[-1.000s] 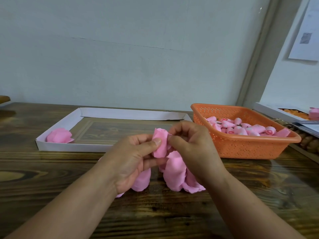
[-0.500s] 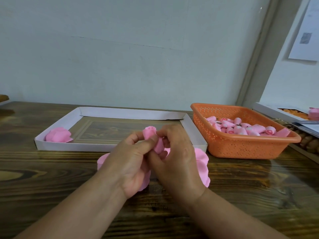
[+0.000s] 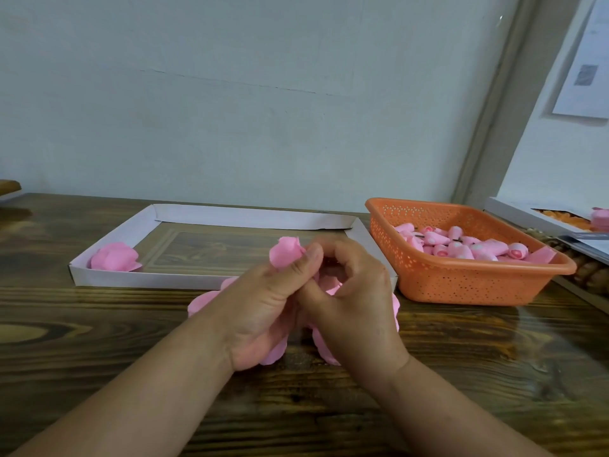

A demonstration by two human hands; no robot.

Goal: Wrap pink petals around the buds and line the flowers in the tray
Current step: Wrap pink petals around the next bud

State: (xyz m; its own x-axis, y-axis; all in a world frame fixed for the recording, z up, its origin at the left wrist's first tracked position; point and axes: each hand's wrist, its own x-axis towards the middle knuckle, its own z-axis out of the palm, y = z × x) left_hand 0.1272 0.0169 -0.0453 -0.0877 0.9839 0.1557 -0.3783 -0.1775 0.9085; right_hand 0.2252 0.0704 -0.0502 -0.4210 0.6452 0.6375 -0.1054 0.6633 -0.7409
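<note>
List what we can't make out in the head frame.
- Bud inside the pink flower: hidden by the left hand and right hand.
- Loose petals under the hands: mostly covered, count unclear.
- Buds in the orange basket: partly hidden by its wall.
- Items at the right edge: cut off.

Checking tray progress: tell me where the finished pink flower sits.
In the head view, the finished flower lies inside the white tray, in its near-left corner, left of both hands.
</note>
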